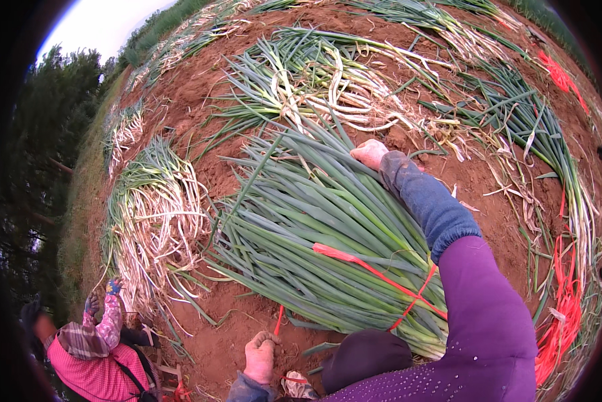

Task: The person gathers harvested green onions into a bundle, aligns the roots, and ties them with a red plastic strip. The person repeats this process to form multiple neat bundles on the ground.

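A large bundle of green onions (326,216) lies on the soil before me, its green leaves fanned away from my body. Red plastic twine (406,291) crosses and ties it near the pale stems, with a loose tail over the leaves. My left hand (260,356), apparently in a soil-stained glove, pinches a red twine strand (279,320) that runs toward the bundle's underside. At the far right edge of the leaves, my right hand (370,154) is closed against them; what its fingers hold is hidden. My dark-clad knee (369,359) is beside the stem end.
Loose onion piles lie ahead (331,85) and to the left (160,216). More onions (537,115) and a heap of red twine (560,321) are at right. Another person (97,352) in pink works at lower left. Dry leaves (517,186) litter the soil.
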Tool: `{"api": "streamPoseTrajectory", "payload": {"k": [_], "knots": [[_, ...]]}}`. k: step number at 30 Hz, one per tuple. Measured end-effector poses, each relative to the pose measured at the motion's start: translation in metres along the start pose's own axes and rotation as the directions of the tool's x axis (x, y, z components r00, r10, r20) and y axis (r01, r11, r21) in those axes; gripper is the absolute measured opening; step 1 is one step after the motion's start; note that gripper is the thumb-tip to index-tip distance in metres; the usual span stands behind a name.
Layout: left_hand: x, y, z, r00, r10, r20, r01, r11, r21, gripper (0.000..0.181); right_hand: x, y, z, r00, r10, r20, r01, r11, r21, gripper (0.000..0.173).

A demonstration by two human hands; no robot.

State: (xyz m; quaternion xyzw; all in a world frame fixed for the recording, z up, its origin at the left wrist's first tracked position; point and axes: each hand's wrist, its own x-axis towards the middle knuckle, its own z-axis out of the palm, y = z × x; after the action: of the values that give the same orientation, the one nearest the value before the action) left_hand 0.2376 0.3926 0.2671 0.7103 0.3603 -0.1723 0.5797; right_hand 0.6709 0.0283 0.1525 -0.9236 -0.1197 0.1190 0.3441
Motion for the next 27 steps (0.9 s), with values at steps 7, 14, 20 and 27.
{"api": "streamPoseTrajectory", "payload": {"k": [7,14,20,27], "knots": [[0.051,-0.078,-0.083,0.982,0.020,-0.188,0.132,0.639,0.758,0.023,-0.001,0.084,-0.013,0.996,0.038,-0.082,-0.049,0.989,-0.141,0.029],[0.080,-0.164,-0.042,0.969,-0.232,0.088,-0.050,0.165,0.985,0.039,-0.032,0.175,0.024,0.979,0.177,0.099,-0.144,0.949,-0.279,0.033],[0.041,-0.110,0.038,0.739,-0.372,0.562,-0.527,0.201,0.826,0.035,-0.038,0.255,-0.002,0.987,0.105,0.125,-0.031,0.874,-0.485,0.035],[-0.020,0.048,-0.030,0.853,0.042,0.520,-0.205,0.944,0.260,0.021,-0.025,0.128,-0.013,0.997,0.066,0.040,-0.070,0.993,0.100,0.034]]}}
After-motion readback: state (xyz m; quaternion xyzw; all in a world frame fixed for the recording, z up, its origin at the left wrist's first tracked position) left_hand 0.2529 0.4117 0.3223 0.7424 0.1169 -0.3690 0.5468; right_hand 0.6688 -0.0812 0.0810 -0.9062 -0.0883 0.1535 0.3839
